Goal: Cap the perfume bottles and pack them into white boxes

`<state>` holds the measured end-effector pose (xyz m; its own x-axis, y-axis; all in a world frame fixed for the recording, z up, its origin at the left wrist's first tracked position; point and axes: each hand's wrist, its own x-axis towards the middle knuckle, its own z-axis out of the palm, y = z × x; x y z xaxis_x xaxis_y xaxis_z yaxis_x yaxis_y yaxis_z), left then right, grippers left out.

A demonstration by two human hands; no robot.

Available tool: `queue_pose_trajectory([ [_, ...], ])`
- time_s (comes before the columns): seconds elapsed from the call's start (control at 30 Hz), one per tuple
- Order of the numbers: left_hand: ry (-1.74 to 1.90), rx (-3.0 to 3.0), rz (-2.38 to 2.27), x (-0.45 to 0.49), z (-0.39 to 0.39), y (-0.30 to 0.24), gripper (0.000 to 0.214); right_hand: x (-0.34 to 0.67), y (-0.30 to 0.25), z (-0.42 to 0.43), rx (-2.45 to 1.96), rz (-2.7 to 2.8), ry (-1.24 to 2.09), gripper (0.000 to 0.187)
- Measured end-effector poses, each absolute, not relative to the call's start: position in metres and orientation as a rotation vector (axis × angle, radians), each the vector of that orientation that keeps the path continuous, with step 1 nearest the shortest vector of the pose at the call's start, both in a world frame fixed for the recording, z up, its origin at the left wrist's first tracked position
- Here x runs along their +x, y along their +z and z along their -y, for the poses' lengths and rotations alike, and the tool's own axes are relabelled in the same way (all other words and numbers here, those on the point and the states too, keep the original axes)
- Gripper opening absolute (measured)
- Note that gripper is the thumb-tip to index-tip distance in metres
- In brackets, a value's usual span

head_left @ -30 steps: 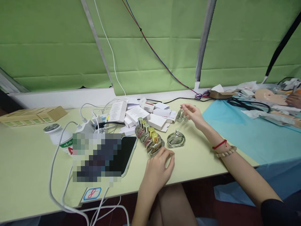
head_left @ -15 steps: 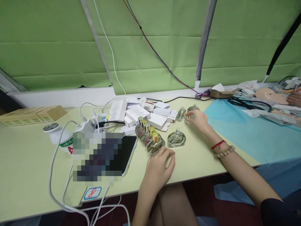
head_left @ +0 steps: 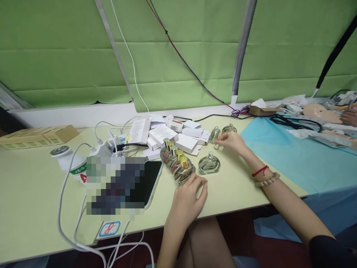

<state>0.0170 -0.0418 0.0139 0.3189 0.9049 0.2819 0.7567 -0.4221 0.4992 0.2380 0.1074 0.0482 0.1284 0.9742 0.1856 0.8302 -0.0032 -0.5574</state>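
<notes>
My right hand [head_left: 231, 143] is closed in a pinch just above the table, on what looks like a small silver bottle cap [head_left: 216, 146] mostly hidden by the fingertips. In front of it stands a clear glass perfume bottle [head_left: 209, 166] with a silvery neck. Two more glass bottles are behind the hand, a narrow-looking one [head_left: 214, 135] and another [head_left: 229, 128]. My left hand [head_left: 189, 199] rests on the table with loosely curled fingers, nothing in it. Its knuckles lie beside the nearest of several perfume bottles [head_left: 182, 175] with gold and silver caps, standing in a row.
White cartons [head_left: 164, 134] are heaped behind the row. Left of it are a phone [head_left: 147, 182], a power strip [head_left: 102, 149] with white cables, a white jar [head_left: 71, 162] and brown boxes [head_left: 63, 134]. Blue sheeting [head_left: 279, 149] covers the right side; another person's hand [head_left: 349, 117] is there.
My right hand has shifted left and slightly toward me, bringing the small silver cap down closer to the single bottle. My left hand and the bottles have stayed put.
</notes>
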Motion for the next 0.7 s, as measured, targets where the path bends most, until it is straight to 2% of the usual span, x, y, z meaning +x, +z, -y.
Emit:
queue_pose_trajectory([
  [0.17, 0.767, 2.307, -1.499, 0.0175, 0.043, 0.016, 0.02, 0.2366, 0.0553, -0.1088, -1.399, 1.637, 0.956, 0.035],
  [0.3, 0.764, 2.297, -1.504, 0.0169, 0.0429, 0.0166, 0.02, 0.2329, 0.0566, -0.1059, -0.93, 1.621, 1.314, 0.032],
  [0.43, 0.763, 2.309, -1.5, 0.017, 0.0415, 0.0155, 0.02, 0.2314, 0.0539, -0.1038, -0.749, 1.7, 1.398, 0.025],
  [0.7, 0.754, 2.325, -1.497, 0.0169, 0.0415, 0.0139, 0.023, 0.2283, 0.0519, -0.1017, -0.651, 1.806, 1.449, 0.03],
])
